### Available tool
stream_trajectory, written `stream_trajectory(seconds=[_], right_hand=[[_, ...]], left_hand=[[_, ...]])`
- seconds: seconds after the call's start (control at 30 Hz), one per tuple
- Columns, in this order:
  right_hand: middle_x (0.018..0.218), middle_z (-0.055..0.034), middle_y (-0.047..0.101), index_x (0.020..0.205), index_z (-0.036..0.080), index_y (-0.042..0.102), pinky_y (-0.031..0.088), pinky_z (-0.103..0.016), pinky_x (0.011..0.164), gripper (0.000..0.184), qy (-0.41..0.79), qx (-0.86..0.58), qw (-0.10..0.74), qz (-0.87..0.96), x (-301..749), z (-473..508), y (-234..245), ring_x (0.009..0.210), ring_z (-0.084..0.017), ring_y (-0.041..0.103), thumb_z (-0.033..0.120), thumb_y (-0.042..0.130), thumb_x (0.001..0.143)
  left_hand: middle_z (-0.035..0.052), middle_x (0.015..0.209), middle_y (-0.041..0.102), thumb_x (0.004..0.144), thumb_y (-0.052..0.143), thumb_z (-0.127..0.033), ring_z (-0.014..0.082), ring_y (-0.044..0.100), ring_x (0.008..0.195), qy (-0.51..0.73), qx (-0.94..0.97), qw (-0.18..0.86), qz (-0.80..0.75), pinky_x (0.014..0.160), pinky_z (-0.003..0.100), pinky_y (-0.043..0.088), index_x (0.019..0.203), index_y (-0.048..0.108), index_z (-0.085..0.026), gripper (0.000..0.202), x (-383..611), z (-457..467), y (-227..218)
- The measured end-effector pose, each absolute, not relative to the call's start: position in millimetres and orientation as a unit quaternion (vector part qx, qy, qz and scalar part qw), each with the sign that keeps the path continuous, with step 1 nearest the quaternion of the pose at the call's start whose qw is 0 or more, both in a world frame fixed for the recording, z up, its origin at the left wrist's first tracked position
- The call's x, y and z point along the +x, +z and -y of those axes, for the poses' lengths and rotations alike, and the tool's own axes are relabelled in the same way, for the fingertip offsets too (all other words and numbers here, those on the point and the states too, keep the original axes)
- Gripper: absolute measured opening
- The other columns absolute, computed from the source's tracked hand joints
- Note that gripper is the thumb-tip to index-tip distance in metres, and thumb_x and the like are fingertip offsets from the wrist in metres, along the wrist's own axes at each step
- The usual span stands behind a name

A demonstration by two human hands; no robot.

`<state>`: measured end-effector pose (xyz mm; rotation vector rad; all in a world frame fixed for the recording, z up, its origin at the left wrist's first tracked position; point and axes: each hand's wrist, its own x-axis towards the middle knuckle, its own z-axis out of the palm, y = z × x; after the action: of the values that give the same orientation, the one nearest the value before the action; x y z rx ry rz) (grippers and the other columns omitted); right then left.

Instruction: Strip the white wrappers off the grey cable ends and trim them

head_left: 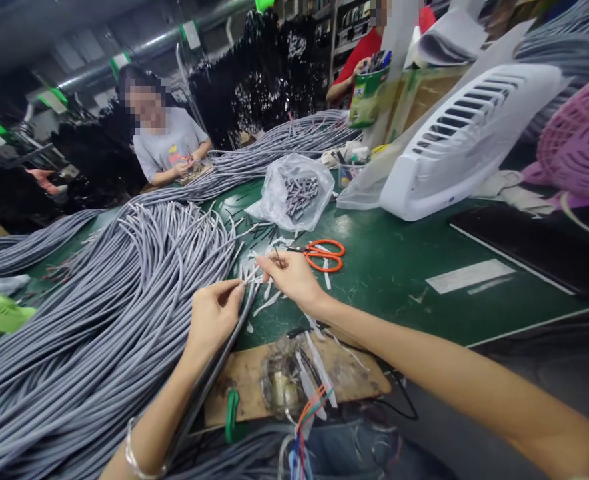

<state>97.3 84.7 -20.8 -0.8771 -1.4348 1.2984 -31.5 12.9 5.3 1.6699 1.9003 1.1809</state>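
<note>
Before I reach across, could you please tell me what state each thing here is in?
Left hand: pinched shut on the cable end
Right hand: pinched shut at the cable end
Cable end: pale, held between both hands
Orange-handled scissors: lying down, blades partly hidden
Plastic bag: open, holding short grey pieces
Grey cables: heaped
Wooden board: stained

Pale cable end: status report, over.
Left hand pinching pale cable end. Right hand pinching nearer its tip. Orange-handled scissors and white scraps lying close by.
</note>
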Motion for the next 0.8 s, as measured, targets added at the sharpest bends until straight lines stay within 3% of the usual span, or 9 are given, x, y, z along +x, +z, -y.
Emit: stream_trajectory(seconds=[0.07, 0.13, 0.3, 0.47, 0.8], right_hand=[[0.053, 0.0039, 0.051, 0.078, 0.015, 0.057, 0.035, -0.02, 0.048, 0.03, 0.481, -0.376, 0.501, 0.613, 99, -82, -20, 0.046, -0.009, 0.044, 0.044, 0.058, 0.074], [0.057, 0.003, 0.052, 0.083, 0.016, 0.057, 0.035, -0.02, 0.05, 0.021, 0.406, -0.372, 0.506, 0.664, 101, -76, -20, 0.049, -0.009, 0.045, 0.036, 0.052, 0.08], [0.054, 0.0023, 0.051, 0.064, 0.016, 0.056, 0.032, -0.02, 0.051, 0.026, 0.291, -0.311, 0.46, 0.779, 101, -58, -21, 0.048, -0.008, 0.041, 0.022, 0.043, 0.086], [0.048, 0.0036, 0.046, 0.056, 0.017, 0.052, 0.03, -0.02, 0.05, 0.03, 0.27, -0.304, 0.443, 0.8, 98, -53, -25, 0.045, -0.008, 0.039, 0.02, 0.045, 0.085], [0.049, 0.0026, 0.046, 0.057, 0.015, 0.054, 0.029, -0.02, 0.048, 0.03, 0.258, -0.304, 0.46, 0.793, 101, -52, -23, 0.045, -0.007, 0.039, 0.021, 0.044, 0.085]], left_hand=[[0.0024, 0.055, 0.063, 0.07, 0.057, -0.031, 0.0124, 0.054, 0.048, 0.455, 0.561, 0.177, -0.668, 0.047, 0.022, 0.042, 0.076, 0.071, -0.012, 0.025, -34, -14, 3], [0.0, 0.051, 0.058, 0.072, 0.055, -0.034, 0.0099, 0.049, 0.043, 0.505, 0.527, 0.193, -0.656, 0.042, 0.02, 0.038, 0.079, 0.07, -0.011, 0.028, -35, -13, -2], [0.0033, 0.063, 0.063, 0.076, 0.056, -0.034, 0.0138, 0.059, 0.057, 0.539, 0.518, 0.225, -0.625, 0.05, 0.022, 0.045, 0.086, 0.069, -0.011, 0.028, -32, -5, -14], [0.0064, 0.077, 0.069, 0.079, 0.055, -0.032, 0.0176, 0.063, 0.071, 0.52, 0.564, 0.163, -0.62, 0.063, 0.026, 0.051, 0.089, 0.071, -0.015, 0.025, -33, -2, -17], [0.0041, 0.075, 0.067, 0.08, 0.055, -0.025, 0.0138, 0.06, 0.065, 0.494, 0.614, 0.076, -0.611, 0.061, 0.023, 0.047, 0.09, 0.07, -0.016, 0.019, -35, 2, -19]])
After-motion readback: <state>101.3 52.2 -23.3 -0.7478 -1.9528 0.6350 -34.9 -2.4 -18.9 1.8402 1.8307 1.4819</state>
